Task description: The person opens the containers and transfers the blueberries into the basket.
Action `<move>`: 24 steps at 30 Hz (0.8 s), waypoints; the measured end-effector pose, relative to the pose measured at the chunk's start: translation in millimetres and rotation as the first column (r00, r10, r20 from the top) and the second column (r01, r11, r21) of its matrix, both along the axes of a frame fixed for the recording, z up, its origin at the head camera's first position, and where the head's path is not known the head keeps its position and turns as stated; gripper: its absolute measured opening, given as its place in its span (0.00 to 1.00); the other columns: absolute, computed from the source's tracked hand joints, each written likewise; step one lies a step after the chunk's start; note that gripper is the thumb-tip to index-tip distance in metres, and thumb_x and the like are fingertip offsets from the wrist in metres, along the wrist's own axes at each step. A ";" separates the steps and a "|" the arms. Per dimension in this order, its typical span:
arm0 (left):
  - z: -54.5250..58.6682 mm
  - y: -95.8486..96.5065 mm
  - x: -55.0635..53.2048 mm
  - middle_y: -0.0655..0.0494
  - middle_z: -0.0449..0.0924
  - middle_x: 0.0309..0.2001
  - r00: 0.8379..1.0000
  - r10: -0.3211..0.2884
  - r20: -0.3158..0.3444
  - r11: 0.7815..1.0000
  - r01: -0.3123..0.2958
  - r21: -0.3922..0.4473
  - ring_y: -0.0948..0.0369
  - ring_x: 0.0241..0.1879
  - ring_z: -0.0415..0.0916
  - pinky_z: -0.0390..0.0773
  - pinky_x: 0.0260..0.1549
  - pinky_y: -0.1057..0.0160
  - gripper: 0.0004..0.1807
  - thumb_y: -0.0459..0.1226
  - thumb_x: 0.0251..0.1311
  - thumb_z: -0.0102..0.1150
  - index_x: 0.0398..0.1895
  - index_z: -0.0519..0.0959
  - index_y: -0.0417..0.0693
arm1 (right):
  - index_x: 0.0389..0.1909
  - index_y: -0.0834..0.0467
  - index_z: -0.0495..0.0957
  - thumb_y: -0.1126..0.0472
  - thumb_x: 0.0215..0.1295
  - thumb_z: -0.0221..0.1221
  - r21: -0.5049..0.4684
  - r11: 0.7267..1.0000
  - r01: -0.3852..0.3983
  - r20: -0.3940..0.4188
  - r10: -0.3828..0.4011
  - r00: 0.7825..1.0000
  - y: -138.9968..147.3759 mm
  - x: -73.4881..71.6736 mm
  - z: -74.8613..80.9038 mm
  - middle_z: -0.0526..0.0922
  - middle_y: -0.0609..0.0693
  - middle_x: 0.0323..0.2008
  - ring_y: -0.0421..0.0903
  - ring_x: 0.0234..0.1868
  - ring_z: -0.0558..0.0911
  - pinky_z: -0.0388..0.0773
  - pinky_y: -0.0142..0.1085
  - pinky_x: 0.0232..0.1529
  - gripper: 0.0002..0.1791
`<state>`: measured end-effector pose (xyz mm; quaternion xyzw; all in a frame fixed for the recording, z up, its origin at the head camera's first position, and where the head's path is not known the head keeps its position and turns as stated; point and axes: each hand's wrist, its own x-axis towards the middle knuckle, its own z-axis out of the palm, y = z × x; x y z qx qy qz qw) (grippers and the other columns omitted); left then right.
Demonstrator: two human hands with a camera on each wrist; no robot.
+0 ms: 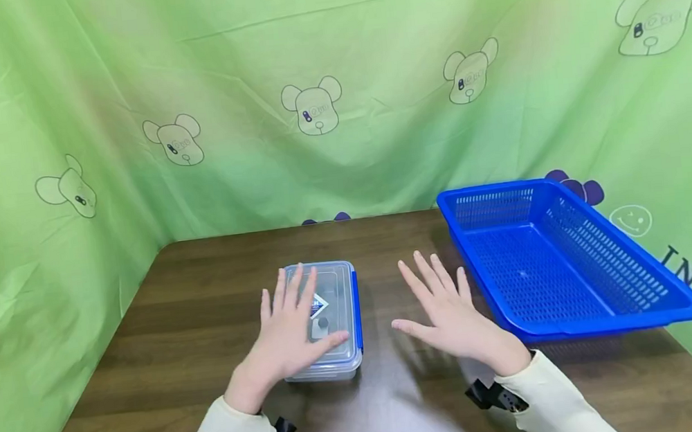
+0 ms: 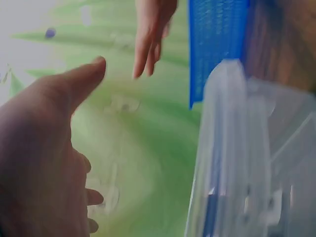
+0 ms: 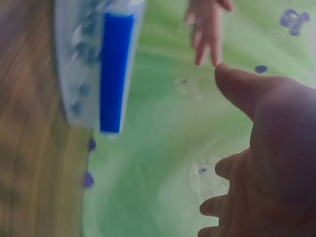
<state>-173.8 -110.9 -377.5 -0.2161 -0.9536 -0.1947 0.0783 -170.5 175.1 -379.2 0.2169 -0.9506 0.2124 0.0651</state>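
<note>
My left hand (image 1: 289, 336), palm down with fingers spread, hovers over the left part of a clear plastic food container (image 1: 332, 280). The container has a lid with blue side clips and a small blue-and-white label (image 1: 318, 305). In the left wrist view the container (image 2: 237, 148) stands beside the hand, apart from it. My right hand (image 1: 453, 320) is held out over the table between the container and a blue basket, fingers spread, holding nothing. The right wrist view shows the container's blue clip (image 3: 116, 74) across from my right thumb. Small dark shapes show through the container's wall there.
A blue plastic basket (image 1: 506, 319) with slotted walls stands at the right of the brown wooden table (image 1: 203, 292). A green cloth (image 1: 241, 170) with bear-head drawings hangs behind and along both sides. Both wrists carry black camera straps (image 1: 497, 396).
</note>
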 end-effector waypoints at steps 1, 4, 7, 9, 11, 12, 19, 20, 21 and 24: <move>1.1 -5.0 -2.6 0.44 0.38 0.79 1.000 -0.002 0.016 0.999 0.001 0.047 0.41 0.76 0.29 0.36 0.66 0.30 0.59 0.66 0.56 0.57 0.81 0.43 0.47 | 0.80 0.57 0.45 0.39 0.67 0.58 -0.042 0.999 -0.020 0.029 0.021 0.999 -1.3 -1.7 1.9 0.40 0.64 0.78 0.65 0.76 0.35 0.29 0.70 0.66 0.50; 1.5 -20.1 -10.2 0.43 0.37 0.79 0.997 0.003 0.080 0.984 -0.018 0.178 0.41 0.76 0.29 0.35 0.66 0.30 0.58 0.61 0.59 0.59 0.80 0.40 0.45 | 0.79 0.61 0.41 0.44 0.68 0.59 -0.159 0.985 -0.067 0.113 0.085 0.990 -6.4 -9.0 2.6 0.39 0.65 0.77 0.66 0.76 0.37 0.34 0.67 0.68 0.51; -4.2 -34.4 -18.2 0.39 0.37 0.79 0.988 0.014 0.157 0.955 -0.059 0.292 0.39 0.76 0.31 0.38 0.65 0.29 0.56 0.56 0.62 0.60 0.80 0.39 0.41 | 0.78 0.64 0.37 0.47 0.69 0.59 -0.268 0.960 -0.078 0.218 0.139 0.966 -13.5 -18.5 -3.6 0.39 0.67 0.77 0.66 0.76 0.39 0.41 0.64 0.69 0.52; -10.0 -42.6 -22.3 0.37 0.36 0.78 0.972 0.022 0.235 0.930 -0.106 0.351 0.39 0.76 0.32 0.40 0.66 0.30 0.55 0.52 0.64 0.60 0.79 0.36 0.40 | 0.78 0.65 0.34 0.49 0.69 0.59 -0.347 0.936 -0.066 0.295 0.176 0.939 -19.1 -25.0 -11.3 0.40 0.69 0.76 0.67 0.75 0.42 0.45 0.63 0.70 0.53; -17.4 -49.3 -25.6 0.34 0.35 0.78 0.950 0.028 0.310 0.907 -0.155 0.392 0.37 0.75 0.33 0.43 0.66 0.32 0.55 0.50 0.65 0.60 0.79 0.35 0.38 | 0.78 0.64 0.33 0.51 0.70 0.59 -0.417 0.908 -0.032 0.367 0.201 0.908 -25.2 -30.7 -20.4 0.44 0.70 0.75 0.68 0.74 0.48 0.49 0.61 0.69 0.53; -21.2 -52.1 -26.9 0.33 0.35 0.77 0.938 0.029 0.344 0.894 -0.179 0.412 0.37 0.75 0.35 0.44 0.67 0.33 0.55 0.48 0.64 0.61 0.79 0.35 0.38 | 0.78 0.64 0.32 0.51 0.70 0.59 -0.452 0.892 -0.009 0.404 0.214 0.890 -28.2 -33.1 -25.5 0.47 0.71 0.74 0.69 0.73 0.51 0.53 0.61 0.68 0.53; -47.7 -64.2 -33.7 0.31 0.49 0.74 0.852 -0.024 0.523 0.753 -0.328 0.570 0.36 0.68 0.57 0.62 0.62 0.36 0.54 0.39 0.60 0.65 0.78 0.39 0.36 | 0.77 0.64 0.27 0.61 0.73 0.55 -0.681 0.712 0.171 0.594 0.401 0.698 -51.3 -41.1 -51.2 0.58 0.72 0.62 0.58 0.50 0.78 0.81 0.49 0.46 0.50; -50.3 -65.1 -33.9 0.31 0.50 0.73 0.841 -0.039 0.539 0.736 -0.341 0.585 0.36 0.67 0.58 0.64 0.62 0.37 0.53 0.38 0.60 0.66 0.78 0.40 0.36 | 0.77 0.64 0.26 0.61 0.73 0.55 -0.699 0.691 0.187 0.605 0.431 0.670 -53.3 -41.5 -54.0 0.60 0.71 0.61 0.54 0.47 0.80 0.81 0.48 0.44 0.50; -52.5 -65.7 -33.8 0.31 0.52 0.73 0.833 -0.051 0.551 0.721 -0.351 0.598 0.36 0.67 0.60 0.65 0.61 0.38 0.53 0.37 0.59 0.66 0.78 0.41 0.37 | 0.76 0.64 0.25 0.62 0.73 0.54 -0.715 0.671 0.197 0.609 0.460 0.646 -54.9 -42.1 -56.7 0.62 0.70 0.58 0.51 0.43 0.80 0.82 0.47 0.42 0.50; -57.3 -66.8 -32.4 0.31 0.56 0.71 0.818 -0.079 0.570 0.688 -0.369 0.625 0.37 0.65 0.62 0.65 0.62 0.38 0.52 0.36 0.58 0.68 0.78 0.45 0.37 | 0.76 0.63 0.24 0.63 0.73 0.53 -0.748 0.624 0.227 0.614 0.520 0.594 -56.8 -42.7 -63.1 0.68 0.67 0.54 0.47 0.35 0.81 0.83 0.44 0.37 0.49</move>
